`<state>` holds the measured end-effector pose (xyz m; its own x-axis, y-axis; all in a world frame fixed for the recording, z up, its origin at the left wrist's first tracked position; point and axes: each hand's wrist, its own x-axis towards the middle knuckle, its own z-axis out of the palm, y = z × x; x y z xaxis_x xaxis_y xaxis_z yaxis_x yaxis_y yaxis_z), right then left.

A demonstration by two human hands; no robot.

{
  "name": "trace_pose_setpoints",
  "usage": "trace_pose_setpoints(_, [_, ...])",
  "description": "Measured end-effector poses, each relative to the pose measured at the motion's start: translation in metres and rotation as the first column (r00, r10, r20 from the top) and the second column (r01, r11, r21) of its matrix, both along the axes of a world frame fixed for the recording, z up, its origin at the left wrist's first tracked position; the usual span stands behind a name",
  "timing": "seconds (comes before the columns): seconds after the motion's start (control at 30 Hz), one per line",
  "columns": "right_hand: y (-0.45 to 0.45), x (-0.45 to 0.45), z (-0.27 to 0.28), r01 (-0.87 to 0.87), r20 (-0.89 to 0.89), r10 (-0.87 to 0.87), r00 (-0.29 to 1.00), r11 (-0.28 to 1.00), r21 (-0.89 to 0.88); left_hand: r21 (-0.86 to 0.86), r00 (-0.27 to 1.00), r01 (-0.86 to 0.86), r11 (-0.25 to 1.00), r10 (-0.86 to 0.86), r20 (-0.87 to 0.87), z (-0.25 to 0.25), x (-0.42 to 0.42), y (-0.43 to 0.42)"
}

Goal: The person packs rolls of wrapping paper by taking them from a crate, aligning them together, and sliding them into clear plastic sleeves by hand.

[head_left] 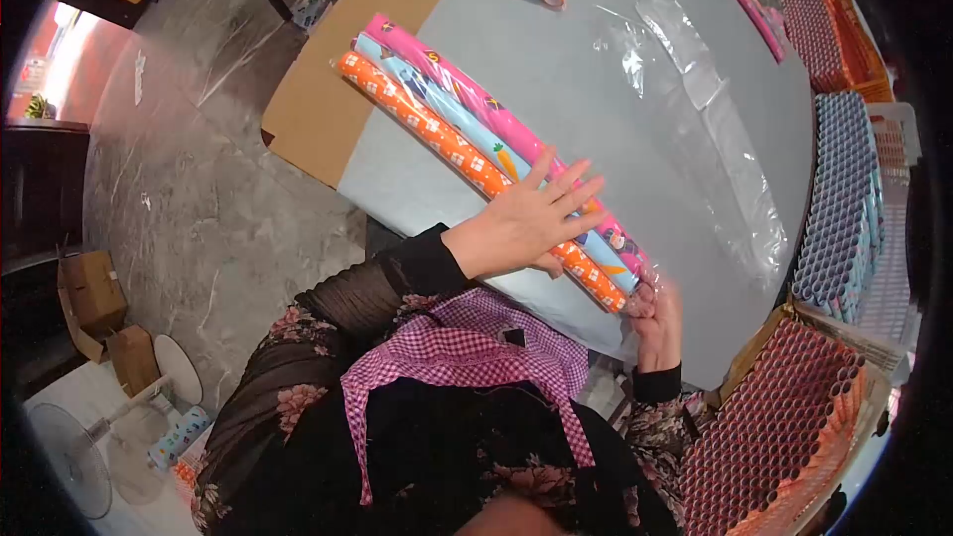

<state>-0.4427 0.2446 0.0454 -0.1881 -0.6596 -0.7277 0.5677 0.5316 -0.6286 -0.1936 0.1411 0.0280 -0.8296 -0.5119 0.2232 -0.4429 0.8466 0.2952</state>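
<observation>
Patterned pink, light-blue and orange rolls in glossy transparent film [452, 117] lie slantwise on the grey-topped desk [596, 109], passing under the left hand [526, 223] and ending at the right hand [660, 323]. From my remote seat I see the hands apart: left palm-down, fingers spread across the rolls, likely to stop them turning; right curled at their lower-right end, likely bracing it. Blur there, can't tell if it grips. Flat, transparent plastic sleeves [730, 129] lie farther off, presumably kept within reach.

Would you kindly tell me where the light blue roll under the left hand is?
Near the centre of the head view, the light blue roll lies on the table between the pink roll and the orange roll, the orange one on the near side.
</observation>
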Motion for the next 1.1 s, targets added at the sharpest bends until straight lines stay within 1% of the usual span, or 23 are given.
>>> trace_pose_setpoints(0.07, [0.000, 0.000, 0.001, 0.035, 0.013, -0.035, 0.999, 0.999, 0.032, -0.007, 1.000, 0.005, 1.000, -0.005, -0.015, 0.000, 0.000, 0.000])
trace_pose_setpoints(0.13, [0.007, -0.010, -0.004, -0.032, 0.122, 0.040, 0.992, 0.997, -0.071, -0.019, 1.000, 0.008, 1.000, -0.008, -0.002, -0.002, 0.000, -0.001])
trace_pose_setpoints(0.17, [0.012, -0.011, -0.006, -0.016, 0.118, 0.022, 0.993, 0.998, -0.059, -0.033, 1.000, 0.011, 0.999, -0.011, 0.011, -0.004, -0.002, -0.001])
trace_pose_setpoints(0.2, [0.015, -0.013, -0.008, -0.118, -0.081, 0.109, 0.991, 0.987, -0.108, -0.029, 1.000, 0.008, 1.000, -0.008, -0.015, -0.007, -0.001, -0.001])
trace_pose_setpoints(0.23, [0.020, -0.014, -0.008, -0.219, -0.282, 0.178, 0.943, 0.968, -0.121, -0.005, 0.999, 0.043, 0.999, -0.043, -0.027, -0.007, -0.001, -0.001])
trace_pose_setpoints(0.3, [0.013, -0.019, -0.008, -0.131, -0.143, 0.134, 0.981, 0.991, 0.024, -0.031, 1.000, -0.002, 1.000, 0.003, 0.021, -0.004, -0.004, -0.002])
trace_pose_setpoints(0.33, [0.011, -0.019, -0.007, -0.134, -0.163, 0.133, 0.978, 0.991, 0.008, -0.011, 0.999, 0.044, 0.999, -0.044, 0.005, -0.006, -0.006, -0.002])
trace_pose_setpoints(0.4, [0.012, -0.016, -0.003, -0.093, -0.187, 0.094, 0.978, 0.996, 0.015, -0.040, 0.999, -0.033, 0.999, 0.033, 0.018, -0.006, -0.006, 0.001])
trace_pose_setpoints(0.43, [0.010, -0.016, -0.003, -0.128, -0.227, 0.124, 0.966, 0.992, -0.001, -0.029, 1.000, 0.006, 1.000, -0.006, 0.009, -0.004, -0.007, 0.000])
trace_pose_setpoints(0.47, [0.009, -0.016, -0.003, -0.169, -0.265, 0.159, 0.951, 0.986, -0.014, -0.040, 0.999, -0.015, 0.999, 0.017, 0.049, -0.003, -0.008, 0.001])
trace_pose_setpoints(0.5, [0.008, -0.016, -0.003, -0.134, -0.271, 0.127, 0.954, 0.991, -0.006, -0.056, 0.996, -0.036, 0.998, 0.040, 0.086, -0.003, -0.009, 0.000])
trace_pose_setpoints(0.57, [0.005, -0.014, -0.003, -0.064, -0.108, 0.064, 0.992, 0.998, 0.000, -0.068, 0.996, -0.013, 0.998, 0.019, 0.091, -0.001, -0.010, 0.000])
trace_pose_setpoints(0.63, [0.003, -0.013, -0.005, -0.004, -0.107, 0.003, 0.994, 1.000, -0.009, -0.072, 0.996, -0.025, 0.997, 0.031, 0.080, -0.001, -0.010, 0.001])
trace_pose_setpoints(0.7, [-0.002, -0.021, -0.016, 0.004, 0.014, -0.005, 1.000, 0.995, 0.104, -0.070, 0.998, -0.015, 0.997, 0.019, 0.066, -0.004, -0.010, 0.002])
trace_pose_setpoints(0.77, [0.004, -0.027, -0.027, 0.035, 0.023, -0.037, 0.999, 0.995, 0.090, -0.082, 0.996, -0.029, 0.996, 0.035, 0.082, -0.003, -0.011, 0.002])
trace_pose_setpoints(0.83, [0.001, -0.032, -0.036, -0.009, 0.236, -0.002, 0.972, 0.999, 0.046, -0.093, 0.995, -0.018, 0.995, 0.027, 0.100, -0.005, -0.010, 0.002])
trace_pose_setpoints(0.87, [0.005, -0.031, -0.036, 0.000, 0.238, -0.012, 0.971, 0.999, 0.051, -0.106, 0.994, -0.023, 0.994, 0.034, 0.099, -0.006, -0.010, 0.002])
trace_pose_setpoints(0.93, [0.008, -0.027, -0.030, -0.067, 0.056, 0.068, 0.996, 0.998, -0.020, -0.125, 0.993, -0.038, 0.991, 0.051, 0.105, -0.005, -0.011, 0.002])
trace_pose_setpoints(0.97, [0.010, -0.025, -0.023, -0.065, 0.057, 0.066, 0.996, 0.998, -0.019, -0.124, 0.993, -0.035, 0.992, 0.049, 0.106, -0.005, -0.012, 0.001])
trace_pose_setpoints(1.0, [0.013, -0.020, -0.014, -0.115, -0.124, 0.120, 0.985, 0.992, 0.043, -0.120, 0.993, -0.035, 0.992, 0.048, 0.109, -0.005, -0.012, 0.001])
trace_pose_setpoints(1.03, [0.013, -0.018, -0.010, -0.158, -0.298, 0.185, 0.937, 0.981, 0.112, -0.117, 0.992, -0.039, 0.992, 0.052, 0.111, -0.006, -0.011, 0.000])
trace_pose_setpoints(1.07, [0.021, -0.024, -0.020, -0.250, -0.316, 0.257, 0.913, 0.966, 0.063, -0.120, 0.992, -0.049, 0.992, 0.062, 0.112, -0.007, -0.011, -0.001])
trace_pose_setpoints(1.1, [0.023, -0.028, -0.017, -0.270, -0.312, 0.273, 0.910, 0.961, 0.054, -0.098, 0.994, -0.037, 0.995, 0.046, 0.100, -0.009, -0.011, -0.001])
